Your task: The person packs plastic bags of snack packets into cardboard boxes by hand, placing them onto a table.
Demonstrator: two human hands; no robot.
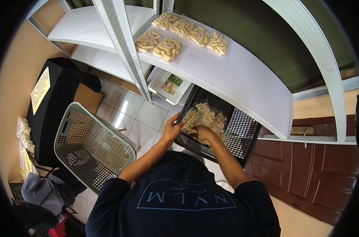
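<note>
A black mesh basket (242, 134) sits tilted under the white shelf and holds clear packs of pale finger-shaped snacks (205, 114). My left hand (172, 128) grips the basket's near-left rim and touches a pack there. My right hand (205, 134) reaches inside the basket and closes on a snack pack. On the white shelf (234, 75) above lie several similar snack packs (179, 33) set in rows.
A grey plastic laundry basket (92, 144) stands tilted on the tiled floor at left. A white tray (169, 85) rests on a lower shelf. A black-draped table (53, 102) stands at far left, brown cabinet doors (309, 177) at right.
</note>
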